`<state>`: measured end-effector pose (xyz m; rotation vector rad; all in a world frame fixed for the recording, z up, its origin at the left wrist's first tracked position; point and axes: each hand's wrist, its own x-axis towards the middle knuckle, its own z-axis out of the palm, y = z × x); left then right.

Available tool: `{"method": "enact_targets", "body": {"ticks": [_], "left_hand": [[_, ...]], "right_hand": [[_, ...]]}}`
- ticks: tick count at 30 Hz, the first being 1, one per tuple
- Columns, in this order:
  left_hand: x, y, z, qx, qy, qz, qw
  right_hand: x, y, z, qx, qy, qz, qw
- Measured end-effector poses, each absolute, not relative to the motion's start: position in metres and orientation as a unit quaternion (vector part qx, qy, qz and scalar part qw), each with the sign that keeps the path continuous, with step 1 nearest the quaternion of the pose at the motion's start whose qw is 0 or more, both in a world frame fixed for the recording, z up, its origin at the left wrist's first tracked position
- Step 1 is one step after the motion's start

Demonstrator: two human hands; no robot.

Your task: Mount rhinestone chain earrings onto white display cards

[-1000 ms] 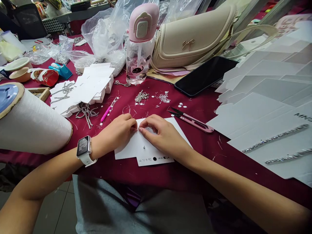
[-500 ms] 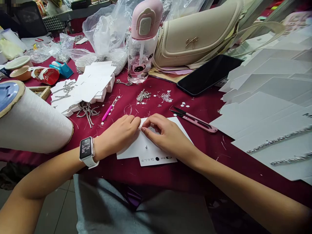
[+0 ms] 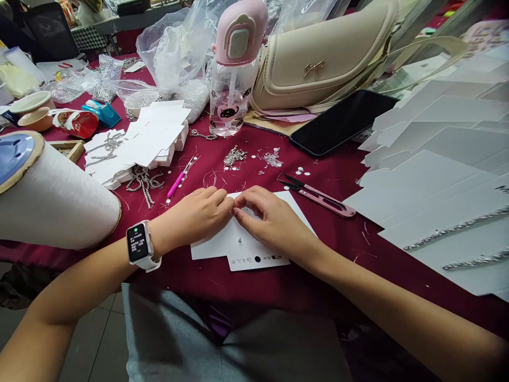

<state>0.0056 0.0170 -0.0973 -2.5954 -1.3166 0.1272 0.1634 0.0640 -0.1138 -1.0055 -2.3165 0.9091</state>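
A white printed card (image 3: 254,253) lies on the dark red cloth in front of me, with a tiny silvery piece (image 3: 239,240) on its face. Over the card's left part, my left hand (image 3: 201,215) is closed, knuckles up, its fingertips hidden. My right hand (image 3: 274,220) curves over the card's upper part, thumb and forefinger pinched together against the left hand. Whatever the fingers hold is too small or too hidden to make out. Pink thread snips (image 3: 324,200) lie just right of the card, and a pink-handled pointed tool (image 3: 176,184) to the upper left.
A large white spool (image 3: 59,196) stands at left. Behind are stacked cards (image 3: 159,130) with silver chains, a pink-lidded bottle (image 3: 233,95), a beige bag (image 3: 318,63) and a phone (image 3: 342,122). Small silver bits (image 3: 234,156) lie mid-table. White card sheets (image 3: 429,196) overlap at right.
My left hand has shifted slightly right, up against the right fingertips, and its wrist has turned a little. My right hand stays almost still. The card lies in the same place.
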Motion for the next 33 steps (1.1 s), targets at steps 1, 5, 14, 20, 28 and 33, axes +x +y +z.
{"method": "enact_targets", "body": {"ticks": [1,5,14,20,28,33], "left_hand": [[0.005,0.018,-0.099,-0.886,-0.450,0.034,0.108],[0.005,0.021,-0.100,-0.877,-0.476,0.010,0.062],[0.008,0.020,-0.093,-0.819,-0.573,-0.025,-0.014],[0.010,0.019,-0.092,-0.793,-0.608,-0.019,-0.019],[0.007,0.021,-0.095,-0.785,-0.617,-0.028,-0.040],[0.007,0.021,-0.095,-0.785,-0.617,-0.029,-0.047]], "right_hand": [[0.164,0.064,-0.114,-0.364,-0.839,0.333,0.229],[0.165,0.064,-0.112,-0.360,-0.835,0.344,0.234],[0.169,0.063,-0.113,-0.331,-0.868,0.294,0.225],[0.172,0.063,-0.113,-0.321,-0.874,0.288,0.223],[0.174,0.066,-0.111,-0.349,-0.865,0.285,0.218],[0.175,0.068,-0.109,-0.363,-0.860,0.288,0.213]]}}
